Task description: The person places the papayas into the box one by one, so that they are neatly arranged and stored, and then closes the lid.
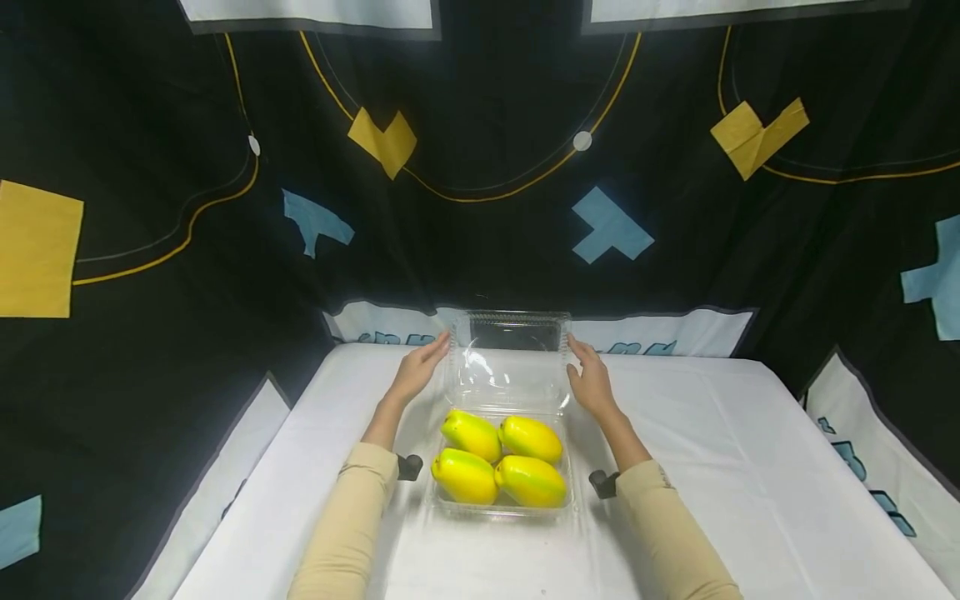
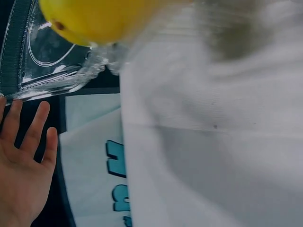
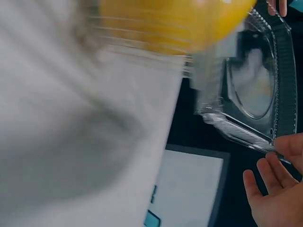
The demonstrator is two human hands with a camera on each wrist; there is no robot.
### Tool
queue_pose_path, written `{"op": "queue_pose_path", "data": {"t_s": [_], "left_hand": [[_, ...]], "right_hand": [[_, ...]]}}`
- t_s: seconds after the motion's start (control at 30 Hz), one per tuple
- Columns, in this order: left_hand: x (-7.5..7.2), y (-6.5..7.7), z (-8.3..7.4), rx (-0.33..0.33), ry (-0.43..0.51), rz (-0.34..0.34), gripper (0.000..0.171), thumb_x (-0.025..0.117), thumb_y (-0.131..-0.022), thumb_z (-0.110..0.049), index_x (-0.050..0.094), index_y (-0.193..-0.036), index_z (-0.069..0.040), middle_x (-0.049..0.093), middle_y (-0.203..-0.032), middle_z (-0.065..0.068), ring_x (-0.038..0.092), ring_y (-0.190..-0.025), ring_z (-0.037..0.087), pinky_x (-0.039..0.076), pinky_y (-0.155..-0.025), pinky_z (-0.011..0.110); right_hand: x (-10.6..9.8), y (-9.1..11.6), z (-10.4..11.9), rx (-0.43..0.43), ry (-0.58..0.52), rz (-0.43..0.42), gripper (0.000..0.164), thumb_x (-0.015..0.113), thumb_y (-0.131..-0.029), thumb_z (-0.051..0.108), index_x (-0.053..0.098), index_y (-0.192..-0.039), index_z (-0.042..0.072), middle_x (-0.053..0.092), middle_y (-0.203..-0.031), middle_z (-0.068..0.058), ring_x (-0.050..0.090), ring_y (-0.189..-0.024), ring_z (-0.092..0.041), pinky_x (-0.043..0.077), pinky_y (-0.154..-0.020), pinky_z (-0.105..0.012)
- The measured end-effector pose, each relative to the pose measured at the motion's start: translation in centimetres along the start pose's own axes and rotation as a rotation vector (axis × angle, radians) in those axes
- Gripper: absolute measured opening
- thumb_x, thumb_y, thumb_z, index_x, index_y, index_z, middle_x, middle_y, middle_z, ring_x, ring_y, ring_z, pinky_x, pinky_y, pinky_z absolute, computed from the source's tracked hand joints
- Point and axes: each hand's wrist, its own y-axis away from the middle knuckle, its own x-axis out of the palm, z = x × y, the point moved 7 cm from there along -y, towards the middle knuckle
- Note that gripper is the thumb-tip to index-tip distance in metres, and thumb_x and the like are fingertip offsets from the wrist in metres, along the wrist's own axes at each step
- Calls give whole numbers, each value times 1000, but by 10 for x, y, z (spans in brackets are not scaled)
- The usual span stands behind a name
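Note:
A clear plastic clamshell container [image 1: 517,509] lies on the white table with its lid [image 1: 510,379] raised at the back. Several yellow-green mangoes [image 1: 532,481] lie in two rows in its base. My left hand [image 1: 417,369] touches the lid's left edge with straight, spread fingers [image 2: 35,132]; its thumb is hidden in the left wrist view. At the opposite edge, my right hand [image 1: 592,382] pinches the lid's rim near a corner, thumb on one side and fingertips [image 3: 272,172] on the other. Both hands stand above the table, beyond the mangoes.
A white cloth covers the table [image 1: 675,467], with its far edge just behind the lid. Dark curtain [image 1: 480,258] with yellow and blue patches hangs behind and at both sides. Black wrist mounts [image 1: 409,467] stick out inward from the tan sleeves.

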Motion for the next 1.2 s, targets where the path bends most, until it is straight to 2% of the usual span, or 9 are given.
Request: {"op": "queue_pose_path", "data": {"t_s": [0.13,0.3,0.4,0.57,0.67,0.83,1.0,1.07,1.2], "left_hand": [[-9,1,-12,39,4,-50,54,40,-95,-51,38,-142,-25,39,-143,-4,37,-130,24,28,-107,47],[-21,7,-29,110,5,-119,51,42,-96,-47,39,-141,-23,41,-141,-6,42,-127,22,34,-104,43],[-28,14,-42,186,11,-175,48,44,-97,-41,41,-140,-20,45,-138,-5,49,-121,22,39,-101,43],[-41,32,-65,342,-4,-326,42,58,-92,-26,52,-132,-14,61,-120,2,63,-100,23,43,-94,45],[-47,43,-73,395,-10,-398,39,64,-89,-22,59,-125,-11,66,-110,4,65,-93,21,47,-88,42],[-53,67,-82,405,-43,-480,27,65,-87,-25,68,-109,-10,70,-99,3,65,-88,19,51,-73,33],[-51,94,-89,399,-79,-496,21,65,-87,-28,71,-97,-10,71,-92,2,64,-82,17,53,-67,33],[-48,103,-88,374,-89,-495,23,64,-88,-30,71,-96,-10,70,-91,2,64,-80,16,54,-66,34],[-36,119,-78,267,-94,-447,31,57,-91,-37,68,-106,-12,66,-91,3,60,-83,17,54,-69,38]], "right_hand": [[-13,-1,13,-31,-23,-49,58,54,-86,-4,35,-141,1,45,-132,-21,42,-122,-36,41,-97,-46],[-25,0,26,-33,-30,-75,58,54,-87,-2,34,-142,4,49,-129,-19,45,-119,-33,41,-97,-44],[-30,4,32,-34,-50,-91,55,55,-90,2,35,-142,7,52,-124,-18,48,-116,-31,43,-96,-42],[-42,16,45,-54,-91,-146,46,54,-94,12,42,-139,7,58,-115,-15,52,-110,-29,45,-93,-43],[-50,28,51,-56,-110,-181,42,53,-95,15,46,-136,9,60,-113,-13,54,-108,-28,46,-91,-43],[-56,49,62,-37,-118,-226,36,50,-96,27,52,-129,12,64,-108,-11,58,-101,-26,47,-87,-43],[-58,74,70,18,-126,-246,37,45,-98,35,55,-126,14,66,-104,-10,60,-94,-25,46,-83,-47],[-57,85,72,42,-127,-239,38,43,-98,36,55,-127,14,65,-105,-11,59,-94,-26,45,-82,-48],[-52,103,74,117,-131,-188,42,39,-99,38,52,-130,13,63,-104,-11,59,-95,-26,46,-82,-46]]}}
